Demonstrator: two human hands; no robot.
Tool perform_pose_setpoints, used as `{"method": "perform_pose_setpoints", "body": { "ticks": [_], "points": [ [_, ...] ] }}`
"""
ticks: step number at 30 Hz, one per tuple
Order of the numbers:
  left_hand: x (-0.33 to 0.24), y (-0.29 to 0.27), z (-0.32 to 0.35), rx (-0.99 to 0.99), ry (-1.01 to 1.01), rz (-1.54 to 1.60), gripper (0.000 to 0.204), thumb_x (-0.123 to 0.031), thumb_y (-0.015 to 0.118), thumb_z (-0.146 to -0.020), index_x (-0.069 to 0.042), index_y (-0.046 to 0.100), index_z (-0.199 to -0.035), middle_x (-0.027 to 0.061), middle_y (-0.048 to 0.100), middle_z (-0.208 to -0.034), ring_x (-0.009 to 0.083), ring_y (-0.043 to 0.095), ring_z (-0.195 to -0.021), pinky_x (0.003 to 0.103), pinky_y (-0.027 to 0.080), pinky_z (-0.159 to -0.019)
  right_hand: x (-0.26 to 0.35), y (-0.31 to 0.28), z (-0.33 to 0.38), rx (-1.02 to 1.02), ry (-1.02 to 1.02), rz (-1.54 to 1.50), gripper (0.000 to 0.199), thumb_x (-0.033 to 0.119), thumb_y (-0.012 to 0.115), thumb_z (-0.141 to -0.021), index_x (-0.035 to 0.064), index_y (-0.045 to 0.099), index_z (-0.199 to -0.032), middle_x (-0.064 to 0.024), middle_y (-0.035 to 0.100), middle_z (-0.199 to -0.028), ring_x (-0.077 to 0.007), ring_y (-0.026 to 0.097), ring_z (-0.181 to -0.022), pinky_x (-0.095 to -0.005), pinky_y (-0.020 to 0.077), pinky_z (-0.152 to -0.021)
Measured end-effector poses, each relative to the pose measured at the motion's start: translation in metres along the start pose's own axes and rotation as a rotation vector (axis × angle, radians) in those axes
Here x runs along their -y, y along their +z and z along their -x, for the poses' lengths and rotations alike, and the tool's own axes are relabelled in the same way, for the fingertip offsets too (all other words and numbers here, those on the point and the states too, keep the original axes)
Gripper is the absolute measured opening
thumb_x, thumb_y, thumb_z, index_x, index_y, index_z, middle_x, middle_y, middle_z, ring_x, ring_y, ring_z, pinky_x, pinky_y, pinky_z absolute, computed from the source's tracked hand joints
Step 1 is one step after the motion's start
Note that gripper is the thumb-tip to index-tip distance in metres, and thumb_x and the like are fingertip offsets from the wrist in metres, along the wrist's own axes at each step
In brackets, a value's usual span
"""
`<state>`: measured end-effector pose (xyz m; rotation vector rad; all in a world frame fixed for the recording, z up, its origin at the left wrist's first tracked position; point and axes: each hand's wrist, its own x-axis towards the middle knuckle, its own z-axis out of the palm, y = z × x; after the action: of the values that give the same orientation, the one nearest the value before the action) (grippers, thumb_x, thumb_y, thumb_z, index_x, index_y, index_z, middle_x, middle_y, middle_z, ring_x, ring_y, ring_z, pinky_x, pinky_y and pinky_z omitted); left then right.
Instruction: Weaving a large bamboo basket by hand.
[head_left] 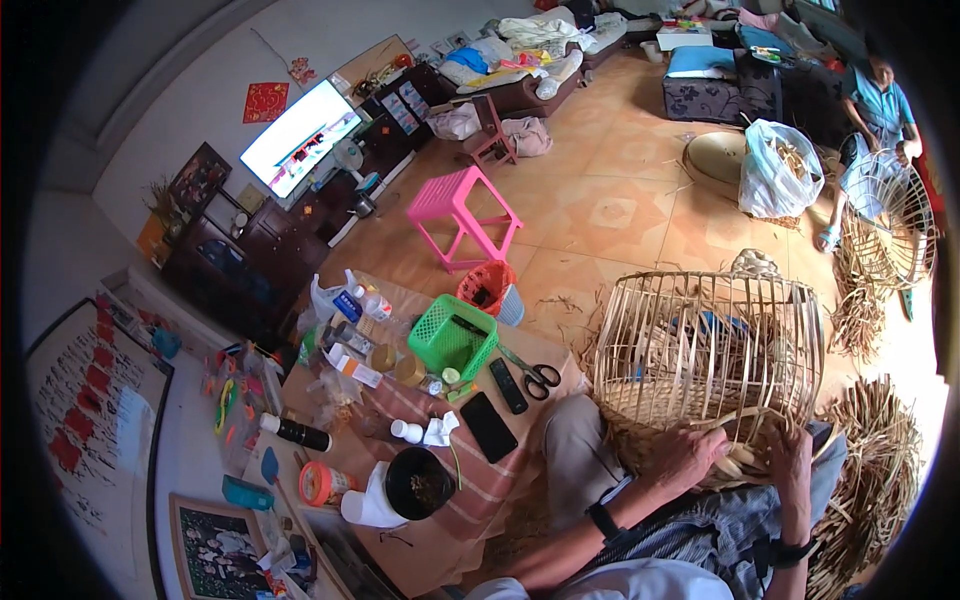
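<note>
A large half-woven basket [712, 345] of pale strips lies across my lap, its thin upright stakes forming an open cage. At its near edge, my left hand [692, 455] is closed with fingers bent round the woven strips [742, 448]. My right hand [790, 452] is closed on the same edge, a little to the right, where a strip curves up between the two hands. The exact grip of the right fingertips is partly hidden by the hand itself.
A heap of dry strips [870, 480] lies to my right. On the left, a table holds scissors [541, 381], a phone [488, 427], a green plastic basket [453, 335] and a black bowl [420, 482]. Beyond stand a pink stool [463, 210] and another person [878, 120] with a basket frame [890, 220].
</note>
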<state>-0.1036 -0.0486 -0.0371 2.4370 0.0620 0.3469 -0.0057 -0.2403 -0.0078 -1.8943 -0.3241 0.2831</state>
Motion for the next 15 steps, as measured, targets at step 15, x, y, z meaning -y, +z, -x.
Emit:
{"method": "perform_pose_setpoints", "body": {
  "ticks": [15],
  "points": [
    [0.048, -0.018, -0.005, -0.060, 0.071, 0.104, 0.017, -0.023, 0.070, -0.095, -0.006, 0.065, -0.092, 0.0143, 0.067, -0.076, 0.0340, 0.067, -0.075, 0.045, 0.051, -0.070, -0.050, 0.007, -0.011, -0.151, 0.189, -0.673, 0.030, 0.021, 0.061, -0.103, 0.0005, 0.062, -0.125, -0.0025, 0.062, -0.064, -0.0090, 0.055, -0.044, -0.0221, 0.0348, -0.036]
  ]
}}
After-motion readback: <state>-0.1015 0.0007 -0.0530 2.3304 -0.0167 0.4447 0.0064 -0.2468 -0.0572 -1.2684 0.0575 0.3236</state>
